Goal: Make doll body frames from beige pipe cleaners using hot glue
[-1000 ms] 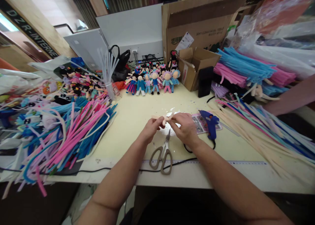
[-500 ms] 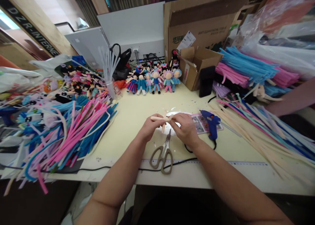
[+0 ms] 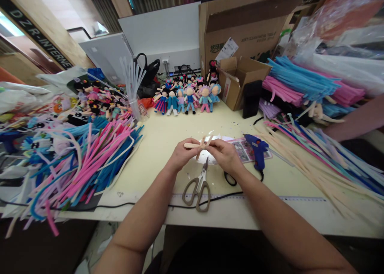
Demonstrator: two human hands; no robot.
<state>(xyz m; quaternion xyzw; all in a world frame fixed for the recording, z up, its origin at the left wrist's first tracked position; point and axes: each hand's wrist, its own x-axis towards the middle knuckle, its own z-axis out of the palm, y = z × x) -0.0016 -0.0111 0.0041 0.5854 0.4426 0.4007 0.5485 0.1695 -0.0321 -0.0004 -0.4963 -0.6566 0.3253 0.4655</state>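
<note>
- Head view, only one to hand. Pale yellow table point(image 3: 162, 140), both bare hands over its middle.
- Beige piece point(image 3: 203, 146): strips crossing at a centre, held up between the hands, over a bright white patch on the table; ends stick out left, far and near.
- Left hand point(image 3: 182, 156): thumb and fingers closed on the piece's left side, one strip lying along the fingers.
- Right hand point(image 3: 224, 156): fingertips pinched on the piece's right side, near its centre; a short end juts up at a slant beside them.
- Scissors point(image 3: 203, 180): on the table just near of the hands, tips pointing far, handles toward the near edge, lying over a ruler point(image 3: 288, 199) and a black cord point(image 3: 120, 205).
- Right of the right hand: blue glue gun point(image 3: 258, 151), beside and partly over a printed card point(image 3: 243, 148).
- Far right of that: loose beige stems point(image 3: 303, 168); farther, blue stems point(image 3: 309, 80) heaped over pink.
- Left: big heap of pink, blue and lilac stems point(image 3: 87, 162).
- Far middle: rows of small dolls point(image 3: 190, 99), left of an open cardboard box point(image 3: 232, 86).
</note>
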